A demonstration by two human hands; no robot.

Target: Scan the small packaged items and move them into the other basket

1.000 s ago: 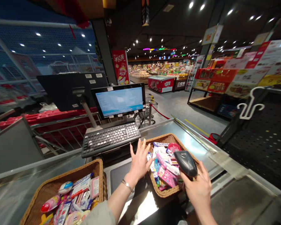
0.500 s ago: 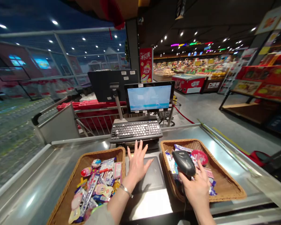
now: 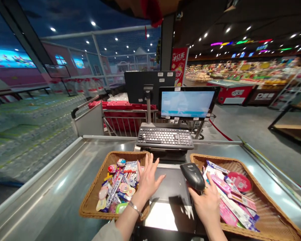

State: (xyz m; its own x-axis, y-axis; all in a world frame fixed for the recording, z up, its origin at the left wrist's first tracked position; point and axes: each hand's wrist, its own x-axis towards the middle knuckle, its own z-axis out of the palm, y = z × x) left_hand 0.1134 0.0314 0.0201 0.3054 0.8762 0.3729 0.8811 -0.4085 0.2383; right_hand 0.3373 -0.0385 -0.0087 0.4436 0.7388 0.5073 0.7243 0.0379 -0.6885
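My right hand [image 3: 206, 201] is wrapped around a black barcode scanner [image 3: 192, 175], held over the left edge of the right wicker basket [image 3: 278, 214]. Packaged sweets [image 3: 230, 197] and a round red lid-like pack [image 3: 239, 181] lie in that basket. My left hand [image 3: 148, 177] is spread with nothing in it, over the right side of the left wicker basket [image 3: 90, 201]. Small candy packs and toys [image 3: 117, 187] fill this basket. Between the baskets, a flat grey scanner plate [image 3: 169, 184] is set into the counter.
A keyboard [image 3: 165, 137] and a lit monitor [image 3: 187, 104] stand behind the baskets, with a second screen's dark back [image 3: 150, 87] beside them. The metal counter [image 3: 57, 180] stretches to both sides. Beyond it are a shopping cart [image 3: 127, 120] and a red freezer [image 3: 232, 92].
The view has turned left, so the counter and baskets sit further right. The scanner has shifted from above the right basket's contents to its left edge. My left hand stays spread.
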